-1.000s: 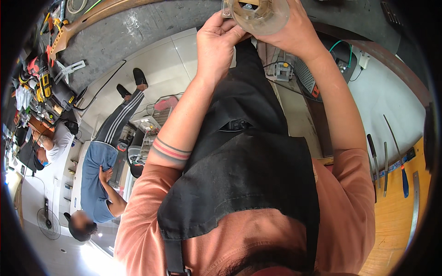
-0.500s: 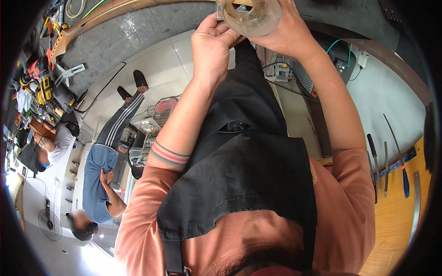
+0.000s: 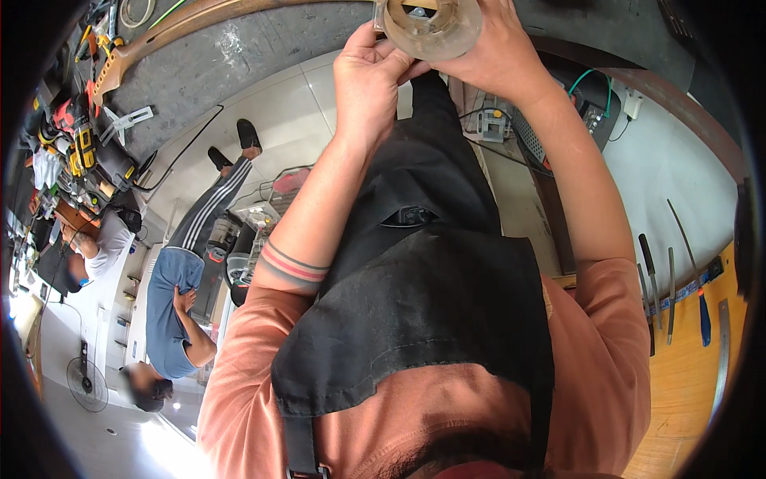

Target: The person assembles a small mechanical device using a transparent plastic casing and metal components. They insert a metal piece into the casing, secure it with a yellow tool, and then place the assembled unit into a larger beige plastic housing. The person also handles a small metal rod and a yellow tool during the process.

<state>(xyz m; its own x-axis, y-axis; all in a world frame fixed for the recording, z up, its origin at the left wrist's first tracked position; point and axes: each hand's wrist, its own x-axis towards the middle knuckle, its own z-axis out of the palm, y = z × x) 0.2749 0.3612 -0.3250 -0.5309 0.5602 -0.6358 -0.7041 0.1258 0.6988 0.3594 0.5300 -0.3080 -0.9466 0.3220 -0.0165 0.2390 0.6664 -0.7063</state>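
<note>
At the top edge, over the dark workbench (image 3: 275, 48), both my hands hold a round, translucent plastic housing (image 3: 447, 40), cut off by the frame. Its open ring shows a tan inner face and a small bright metal-looking part. My left hand (image 3: 365, 84) is closed, its thumb and fingers pinching the housing's lower left side. On the other side my right hand (image 3: 504, 62) wraps round the wall. Some of its fingers lie behind the piece or outside the frame. Whatever the housing is attached to is out of sight.
A long curved wooden piece (image 3: 171, 33) lies along the bench, near a metal caliper-like tool (image 3: 126, 121) and yellow-black power tools (image 3: 82, 152). Files and a blue-handled tool (image 3: 704, 319) hang at right. Another person (image 3: 171, 311) stands at left; a second person (image 3: 108, 239) sits beyond.
The housing has shifted slightly left and up with my right hand. Both hands keep their hold. The surroundings have moved a little in the picture.
</note>
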